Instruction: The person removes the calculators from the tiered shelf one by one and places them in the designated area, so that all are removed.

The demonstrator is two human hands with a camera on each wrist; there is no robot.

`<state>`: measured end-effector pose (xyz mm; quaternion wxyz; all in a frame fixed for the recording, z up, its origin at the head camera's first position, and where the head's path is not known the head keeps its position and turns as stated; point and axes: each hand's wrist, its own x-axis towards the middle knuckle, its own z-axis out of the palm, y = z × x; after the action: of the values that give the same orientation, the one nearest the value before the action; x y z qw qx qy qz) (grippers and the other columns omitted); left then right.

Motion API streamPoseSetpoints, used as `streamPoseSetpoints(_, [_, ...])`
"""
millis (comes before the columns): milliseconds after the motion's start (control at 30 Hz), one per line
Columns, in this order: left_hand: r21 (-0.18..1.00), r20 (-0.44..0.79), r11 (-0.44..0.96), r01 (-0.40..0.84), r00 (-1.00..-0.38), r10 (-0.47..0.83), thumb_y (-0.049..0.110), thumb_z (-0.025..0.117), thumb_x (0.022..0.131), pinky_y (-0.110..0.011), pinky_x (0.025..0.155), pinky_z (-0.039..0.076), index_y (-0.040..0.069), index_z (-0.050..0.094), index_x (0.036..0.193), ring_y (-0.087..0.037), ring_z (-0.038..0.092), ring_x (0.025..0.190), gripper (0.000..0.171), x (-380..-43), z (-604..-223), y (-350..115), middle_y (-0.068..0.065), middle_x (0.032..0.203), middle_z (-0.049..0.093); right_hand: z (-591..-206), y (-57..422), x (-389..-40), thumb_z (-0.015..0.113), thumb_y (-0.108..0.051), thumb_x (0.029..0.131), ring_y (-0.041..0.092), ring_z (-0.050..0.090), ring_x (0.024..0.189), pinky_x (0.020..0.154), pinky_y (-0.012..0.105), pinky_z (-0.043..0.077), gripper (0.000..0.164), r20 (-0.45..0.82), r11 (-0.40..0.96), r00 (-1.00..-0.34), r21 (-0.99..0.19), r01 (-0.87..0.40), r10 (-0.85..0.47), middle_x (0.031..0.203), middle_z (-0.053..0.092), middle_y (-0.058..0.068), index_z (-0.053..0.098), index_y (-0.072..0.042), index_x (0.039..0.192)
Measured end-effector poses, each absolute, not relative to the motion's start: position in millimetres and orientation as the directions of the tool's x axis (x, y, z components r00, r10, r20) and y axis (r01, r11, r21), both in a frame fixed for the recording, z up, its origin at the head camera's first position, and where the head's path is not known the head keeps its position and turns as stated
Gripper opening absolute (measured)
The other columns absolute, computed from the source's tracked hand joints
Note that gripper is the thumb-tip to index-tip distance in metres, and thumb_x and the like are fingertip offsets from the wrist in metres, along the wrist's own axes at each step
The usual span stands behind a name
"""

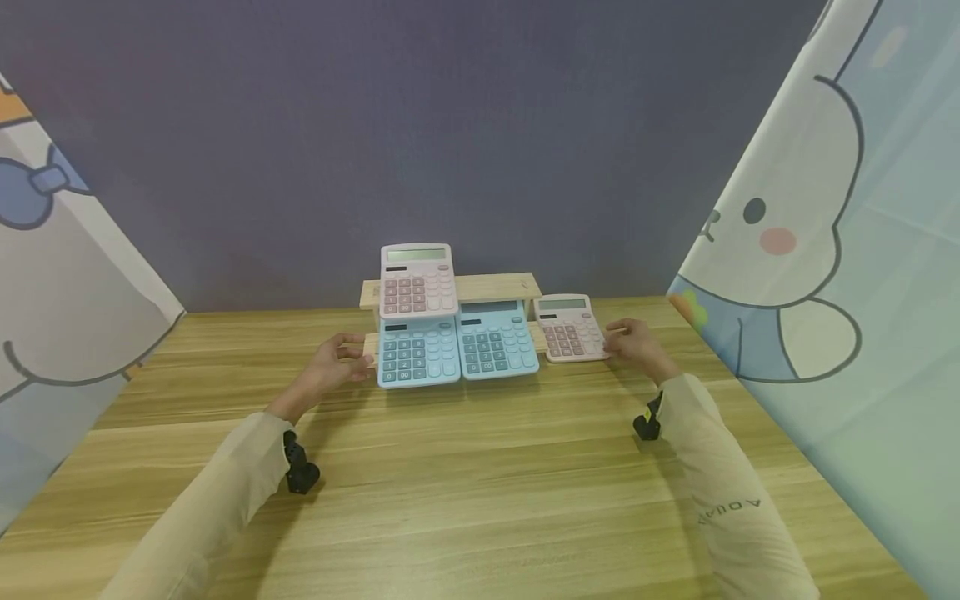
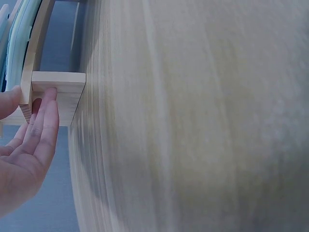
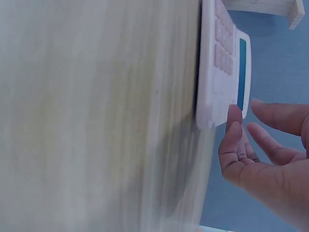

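Note:
A two-tier wooden rack (image 1: 498,287) stands at the far side of the table. Two light blue calculators, a left one (image 1: 418,354) and a right one (image 1: 498,342), lean on its lower tier, and a pink calculator (image 1: 417,283) sits on the upper tier at left. My left hand (image 1: 341,360) holds the left end of the rack's lower board, thumb above and fingers beneath. Another pink calculator (image 1: 570,329) lies on the table at the rack's right. My right hand (image 1: 637,346) is at that calculator's right edge, fingers loosely bent; in the right wrist view the fingertips (image 3: 234,115) are by its corner.
The wood-grain table (image 1: 480,483) stretches toward me. A dark grey panel (image 1: 450,142) rises behind the rack. Cloths printed with cartoon figures hang at the left (image 1: 75,275) and the right (image 1: 847,350).

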<state>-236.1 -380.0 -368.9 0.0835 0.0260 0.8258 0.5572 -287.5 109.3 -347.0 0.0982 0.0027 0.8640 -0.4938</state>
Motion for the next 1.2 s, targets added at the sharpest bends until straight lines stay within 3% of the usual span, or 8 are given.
streamPoseSetpoints(267, [0.927, -0.114, 0.371, -0.055, -0.983, 0.141, 0.009, 0.052, 0.093, -0.039, 0.090, 0.052, -0.007, 0.024, 0.137, -0.033, 0.058, 0.102, 0.056, -236.4, -368.7, -380.7, -0.032, 0.127, 0.039, -338.9, 96.7, -287.2, 0.051, -0.001, 0.089, 0.028, 0.053, 0.101, 0.095, 0.045, 0.047, 0.049, -0.117, 0.529, -0.991, -0.846, 0.065, -0.066, 0.121, 0.046, 0.030, 0.033, 0.011, 0.132])
streamPoseSetpoints(700, [0.924, -0.121, 0.377, -0.059, -0.982, 0.143, 0.010, 0.052, 0.093, -0.040, 0.091, 0.052, -0.007, 0.024, 0.137, -0.036, 0.057, 0.103, 0.056, -236.0, -368.1, -380.9, -0.032, 0.127, 0.039, -341.3, 75.8, -283.2, 0.046, 0.006, 0.088, 0.020, 0.059, 0.087, 0.090, 0.048, 0.049, 0.042, -0.063, 0.471, -0.993, -0.882, 0.007, -0.103, 0.105, 0.055, 0.027, 0.038, 0.013, 0.128])
streamPoseSetpoints(1200, [0.925, -0.110, 0.376, -0.048, -0.983, 0.145, 0.010, 0.052, 0.093, -0.036, 0.088, 0.053, -0.008, 0.024, 0.137, -0.027, 0.061, 0.096, 0.055, -238.0, -370.7, -381.6, -0.032, 0.125, 0.042, -332.4, 44.3, -278.7, 0.053, 0.000, 0.088, 0.026, 0.053, 0.100, 0.096, 0.048, 0.046, 0.044, -0.074, 0.466, -0.983, -0.885, -0.014, -0.171, 0.121, 0.048, 0.029, 0.040, 0.010, 0.129])
